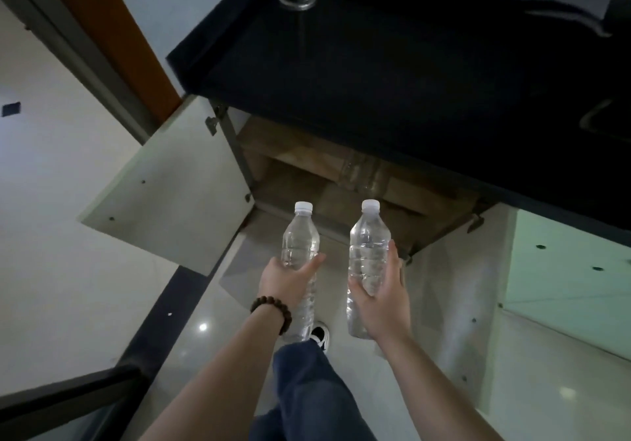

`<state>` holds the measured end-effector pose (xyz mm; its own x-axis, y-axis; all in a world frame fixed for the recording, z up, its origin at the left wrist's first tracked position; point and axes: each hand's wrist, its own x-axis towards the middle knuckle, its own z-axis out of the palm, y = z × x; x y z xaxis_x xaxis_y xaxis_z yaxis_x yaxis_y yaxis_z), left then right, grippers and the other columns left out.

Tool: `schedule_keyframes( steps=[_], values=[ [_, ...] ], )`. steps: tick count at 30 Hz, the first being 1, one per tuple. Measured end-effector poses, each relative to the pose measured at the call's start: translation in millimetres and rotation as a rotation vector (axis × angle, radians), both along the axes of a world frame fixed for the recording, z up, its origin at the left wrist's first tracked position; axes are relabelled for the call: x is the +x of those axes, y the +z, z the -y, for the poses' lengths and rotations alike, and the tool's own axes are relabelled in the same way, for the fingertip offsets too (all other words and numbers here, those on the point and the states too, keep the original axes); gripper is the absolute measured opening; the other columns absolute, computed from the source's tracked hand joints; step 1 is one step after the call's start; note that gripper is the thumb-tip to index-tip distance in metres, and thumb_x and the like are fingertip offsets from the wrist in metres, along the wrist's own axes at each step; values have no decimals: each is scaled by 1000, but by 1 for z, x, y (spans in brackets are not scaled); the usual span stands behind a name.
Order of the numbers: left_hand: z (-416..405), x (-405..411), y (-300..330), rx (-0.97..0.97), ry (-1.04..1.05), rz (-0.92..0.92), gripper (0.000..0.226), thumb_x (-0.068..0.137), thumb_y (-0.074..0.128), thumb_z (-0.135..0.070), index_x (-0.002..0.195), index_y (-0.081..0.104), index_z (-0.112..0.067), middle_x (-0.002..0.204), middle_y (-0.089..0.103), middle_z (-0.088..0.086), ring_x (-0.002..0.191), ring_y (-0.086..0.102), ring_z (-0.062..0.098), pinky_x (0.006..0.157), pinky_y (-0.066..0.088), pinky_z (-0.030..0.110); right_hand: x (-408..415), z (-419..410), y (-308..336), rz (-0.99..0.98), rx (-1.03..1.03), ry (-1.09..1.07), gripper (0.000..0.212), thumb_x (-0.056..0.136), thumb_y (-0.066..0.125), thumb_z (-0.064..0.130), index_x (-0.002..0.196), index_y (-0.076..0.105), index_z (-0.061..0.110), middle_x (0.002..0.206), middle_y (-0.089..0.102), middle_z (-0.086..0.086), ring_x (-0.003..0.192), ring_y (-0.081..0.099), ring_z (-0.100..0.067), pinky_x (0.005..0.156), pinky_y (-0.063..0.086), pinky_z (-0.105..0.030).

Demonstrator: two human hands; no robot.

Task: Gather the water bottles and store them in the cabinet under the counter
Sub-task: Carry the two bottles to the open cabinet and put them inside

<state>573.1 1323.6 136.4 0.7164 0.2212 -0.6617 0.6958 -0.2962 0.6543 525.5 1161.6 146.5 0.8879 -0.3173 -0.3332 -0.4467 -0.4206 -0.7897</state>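
While we stand before the open cabinet [327, 181], each hand carries one bottle, caps up, and the step ahead of us is setting them inside. Our left hand [286, 280] wraps its fingers round the middle of the left bottle [300, 242], thumb across the front; our right hand [384, 293] curls round the lower half of the right bottle [368, 239], thumb on the near side. Both bottles look full of clear water, so we judge them heavy enough to slip if the grip loosens.

Just beyond the fingertips lies the cabinet's wooden floor, under the dark table [375, 81]. Past the right hand, deeper inside, something clear that may be another bottle [362, 174] seems to lie; it is too dim to be sure.

To do this well, we should crouch and lower both hands together, keeping the bottles upright and apart so that they do not knock. The table's front edge overhangs above the caps, so we go in low. The open door [170, 194] stands out beside the left hand; we keep that elbow clear of it.
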Motion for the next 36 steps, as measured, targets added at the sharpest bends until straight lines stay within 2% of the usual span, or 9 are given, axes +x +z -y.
schedule_keyframes(
  steps=[6, 11, 15, 18, 22, 25, 28, 33, 36],
  values=[
    [-5, 67, -33, -153, -155, -128, 27, 73, 82, -29, 83, 57, -22, 88, 70, 5, 90, 70, 26, 85, 57, 45, 63, 2, -52, -96, 60, -69, 88, 84, 66, 40, 149, 6, 41, 144, 41, 3, 101, 47, -8, 78, 38, -24],
    [-13, 128, -87, -311, -180, -286, 56, 66, 85, -15, 114, 59, -8, 104, 69, 13, 97, 68, 29, 95, 52, 50, 111, 20, -107, -109, 164, -225, 85, 81, 68, 27, 146, 17, 44, 126, 48, 19, 111, 50, -9, 84, 40, -24],
    [-6, 177, -143, -345, -174, -242, 52, 74, 76, -4, 121, 55, -5, 107, 66, 14, 100, 65, 30, 84, 55, 40, 152, 47, -156, -97, 260, -410, 71, 78, 67, 19, 142, 38, 30, 109, 64, -2, 100, 63, -27, 82, 51, -37],
    [5, 215, -178, -319, -170, -155, 47, 75, 75, -5, 118, 56, -9, 109, 66, 12, 98, 65, 25, 80, 55, 36, 185, 78, -191, -98, 299, -497, 80, 66, 67, 34, 141, 41, 20, 124, 60, -11, 111, 59, -32, 97, 48, -48],
    [22, 274, -205, -219, -200, 64, 40, 77, 79, -22, 112, 60, -21, 103, 68, -2, 94, 64, 15, 76, 52, 29, 234, 118, -228, -114, 348, -540, 48, 80, 70, 31, 124, 51, 21, 127, 56, -5, 121, 54, -28, 105, 43, -45],
    [39, 312, -230, -143, -203, 190, 65, 71, 83, -34, 127, 53, -24, 107, 60, -13, 104, 60, 14, 92, 52, 36, 270, 135, -248, -109, 178, -527, 69, 75, 68, 54, 131, 51, 19, 126, 57, -3, 115, 55, -20, 100, 45, -42],
    [62, 339, -244, -125, -211, 246, 91, 70, 83, -37, 145, 33, -26, 129, 51, -8, 120, 50, 14, 101, 43, 31, 294, 139, -262, -27, 92, -548, 70, 73, 74, 49, 133, 49, 20, 129, 57, 0, 111, 54, -14, 99, 44, -34],
    [78, 367, -255, 5, -398, 323, 86, 69, 78, -50, 141, 41, -21, 139, 51, 2, 125, 50, 22, 106, 42, 38, 318, 141, -278, 122, -118, -346, 58, 77, 76, 37, 126, 55, 14, 122, 63, -2, 104, 59, -9, 79, 42, -8],
    [78, 367, -259, -35, -438, 295, 84, 75, 75, -51, 144, 37, -22, 145, 45, -1, 127, 45, 14, 105, 35, 30, 321, 144, -277, 112, -241, -235, 64, 85, 67, 41, 138, 44, 14, 136, 54, -5, 116, 54, -13, 76, 32, 1]
  ],
)
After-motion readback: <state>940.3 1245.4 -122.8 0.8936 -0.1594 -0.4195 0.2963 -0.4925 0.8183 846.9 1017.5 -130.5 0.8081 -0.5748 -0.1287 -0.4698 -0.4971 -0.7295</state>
